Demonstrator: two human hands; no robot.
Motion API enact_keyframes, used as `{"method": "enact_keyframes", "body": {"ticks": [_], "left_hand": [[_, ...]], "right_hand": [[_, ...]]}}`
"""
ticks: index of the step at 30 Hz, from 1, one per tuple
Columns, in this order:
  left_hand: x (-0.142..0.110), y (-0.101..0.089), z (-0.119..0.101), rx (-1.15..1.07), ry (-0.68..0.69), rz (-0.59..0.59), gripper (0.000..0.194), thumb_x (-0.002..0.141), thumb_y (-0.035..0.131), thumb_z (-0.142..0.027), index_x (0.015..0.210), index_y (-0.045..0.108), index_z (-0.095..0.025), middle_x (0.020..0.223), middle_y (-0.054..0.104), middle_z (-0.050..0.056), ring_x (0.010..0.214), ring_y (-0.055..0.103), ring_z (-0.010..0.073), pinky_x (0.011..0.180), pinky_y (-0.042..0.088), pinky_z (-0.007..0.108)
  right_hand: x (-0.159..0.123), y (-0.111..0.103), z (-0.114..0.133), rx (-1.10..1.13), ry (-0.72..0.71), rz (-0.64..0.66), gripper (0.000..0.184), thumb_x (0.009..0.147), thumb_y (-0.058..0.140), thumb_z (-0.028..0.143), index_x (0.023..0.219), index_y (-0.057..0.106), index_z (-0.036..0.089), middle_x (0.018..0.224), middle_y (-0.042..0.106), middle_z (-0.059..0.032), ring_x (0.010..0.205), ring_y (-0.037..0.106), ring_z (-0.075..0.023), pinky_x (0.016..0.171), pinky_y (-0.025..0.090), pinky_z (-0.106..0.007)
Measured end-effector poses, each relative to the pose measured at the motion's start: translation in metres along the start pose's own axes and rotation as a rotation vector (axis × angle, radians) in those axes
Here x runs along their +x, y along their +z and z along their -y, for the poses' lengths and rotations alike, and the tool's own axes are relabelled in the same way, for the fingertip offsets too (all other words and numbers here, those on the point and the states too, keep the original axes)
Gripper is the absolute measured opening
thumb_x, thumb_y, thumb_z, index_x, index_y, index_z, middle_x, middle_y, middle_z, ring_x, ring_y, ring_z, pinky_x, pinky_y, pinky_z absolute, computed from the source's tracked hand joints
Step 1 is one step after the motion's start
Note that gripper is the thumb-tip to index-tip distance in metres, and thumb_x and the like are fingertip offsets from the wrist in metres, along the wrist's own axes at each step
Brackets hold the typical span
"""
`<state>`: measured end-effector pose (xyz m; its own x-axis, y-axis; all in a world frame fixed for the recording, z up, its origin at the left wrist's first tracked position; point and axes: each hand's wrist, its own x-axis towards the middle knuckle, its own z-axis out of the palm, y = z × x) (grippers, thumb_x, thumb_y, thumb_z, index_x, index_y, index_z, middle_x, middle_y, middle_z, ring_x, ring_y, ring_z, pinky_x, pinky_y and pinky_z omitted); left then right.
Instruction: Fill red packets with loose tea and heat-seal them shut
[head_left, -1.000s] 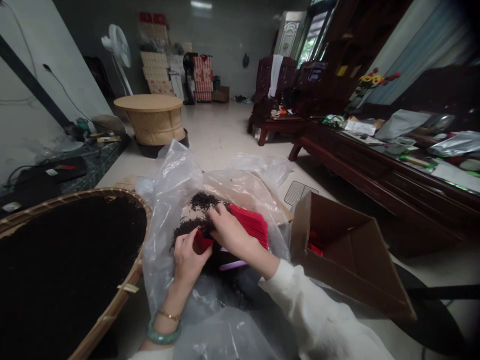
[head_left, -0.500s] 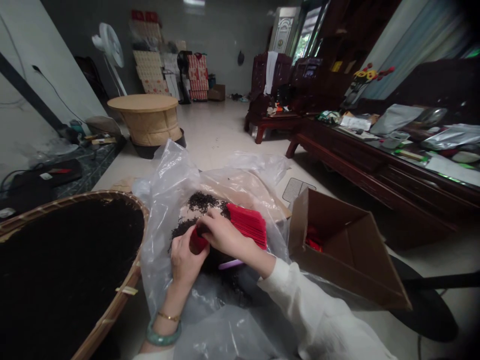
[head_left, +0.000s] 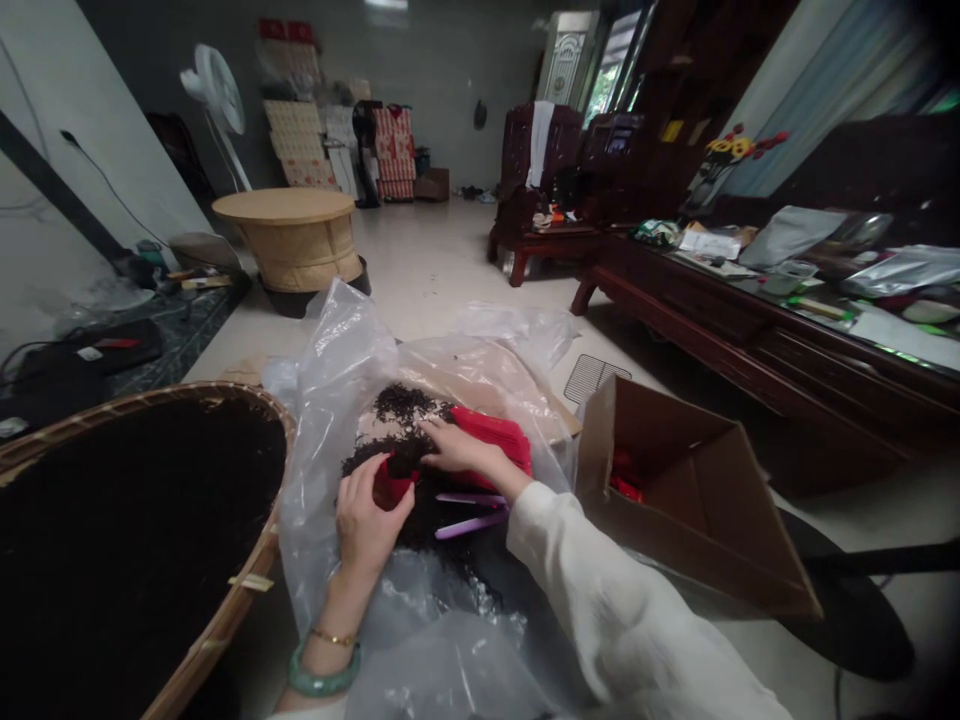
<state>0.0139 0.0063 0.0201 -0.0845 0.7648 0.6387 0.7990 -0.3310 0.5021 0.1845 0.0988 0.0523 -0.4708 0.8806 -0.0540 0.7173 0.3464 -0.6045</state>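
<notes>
My left hand [head_left: 367, 522] is curled around a small red packet [head_left: 393, 488], its mouth gaping upward between thumb and fingers. Just right of it, my right hand [head_left: 459, 447] reaches with fingers outstretched over loose dark dried leaves [head_left: 405, 402], which look like tea. Nothing shows in those fingers. A row of red packets [head_left: 504, 436] lies partly behind my right hand and wrist. Below that wrist rests a purple two-armed tool [head_left: 471, 525], its arms spread in a V. All this sits on a clear plastic bag [head_left: 341, 345] whose edges stand up around the leaves.
A woven tray [head_left: 279, 500] full of dark leaves [head_left: 135, 540] fills the left. At right stands an open cardboard box [head_left: 694, 560] with red packets [head_left: 627, 478] inside. Beyond are a wire rack [head_left: 596, 378], a round table [head_left: 285, 205] and a long wooden table [head_left: 697, 310].
My right hand has drawn away from the red packet's mouth, moving right and opening its fingers. More of the purple tool shows. My left hand still holds the packet, slightly lower left.
</notes>
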Motion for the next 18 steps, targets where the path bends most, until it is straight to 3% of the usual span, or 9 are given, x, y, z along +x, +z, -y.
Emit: {"method": "enact_keyframes", "body": {"ticks": [3, 8, 13, 15, 18], "left_hand": [[0.000, 0.000, 0.000, -0.017, -0.001, 0.003, 0.035, 0.077, 0.066, -0.030, 0.110, 0.061, -0.019, 0.105, 0.068, 0.010, 0.097, 0.063, 0.0266, 0.089, 0.051, 0.043], [0.000, -0.001, 0.001, -0.011, -0.027, 0.024, 0.036, 0.077, 0.066, -0.030, 0.111, 0.061, -0.018, 0.103, 0.065, 0.010, 0.096, 0.062, 0.0270, 0.086, 0.052, 0.044], [0.000, 0.000, 0.000, -0.036, -0.047, 0.020, 0.037, 0.078, 0.066, -0.031, 0.112, 0.061, -0.018, 0.103, 0.064, 0.010, 0.096, 0.062, 0.0264, 0.086, 0.053, 0.043], [0.001, 0.001, -0.001, -0.028, -0.048, 0.010, 0.038, 0.077, 0.067, -0.031, 0.112, 0.061, -0.018, 0.103, 0.065, 0.011, 0.095, 0.062, 0.0269, 0.086, 0.053, 0.043], [0.000, 0.003, -0.002, -0.002, -0.048, 0.006, 0.039, 0.076, 0.068, -0.032, 0.112, 0.061, -0.017, 0.102, 0.065, 0.011, 0.094, 0.062, 0.0280, 0.084, 0.053, 0.043]], "right_hand": [[0.013, 0.016, 0.004, -0.010, 0.013, 0.048, 0.063, 0.067, 0.079, 0.018, 0.127, 0.061, 0.017, 0.118, 0.067, -0.0155, 0.107, 0.063, -0.0317, 0.092, 0.050, -0.043], [0.023, 0.023, 0.014, 0.019, 0.039, 0.026, 0.029, 0.068, 0.073, 0.008, 0.096, 0.073, 0.015, 0.094, 0.072, -0.0118, 0.093, 0.066, -0.0292, 0.082, 0.051, -0.039], [0.000, -0.013, 0.015, 0.121, 0.027, -0.090, 0.029, 0.077, 0.062, 0.006, 0.103, 0.069, 0.013, 0.102, 0.072, -0.0079, 0.094, 0.066, -0.0190, 0.083, 0.051, -0.030], [-0.014, -0.030, 0.022, 0.251, -0.047, -0.137, 0.028, 0.078, 0.062, 0.008, 0.105, 0.068, 0.014, 0.102, 0.072, -0.0055, 0.092, 0.067, -0.0170, 0.082, 0.051, -0.028], [-0.031, -0.041, 0.043, 0.367, -0.173, -0.110, 0.028, 0.075, 0.064, 0.008, 0.101, 0.071, 0.016, 0.095, 0.073, -0.0023, 0.087, 0.067, -0.0167, 0.080, 0.050, -0.028]]}}
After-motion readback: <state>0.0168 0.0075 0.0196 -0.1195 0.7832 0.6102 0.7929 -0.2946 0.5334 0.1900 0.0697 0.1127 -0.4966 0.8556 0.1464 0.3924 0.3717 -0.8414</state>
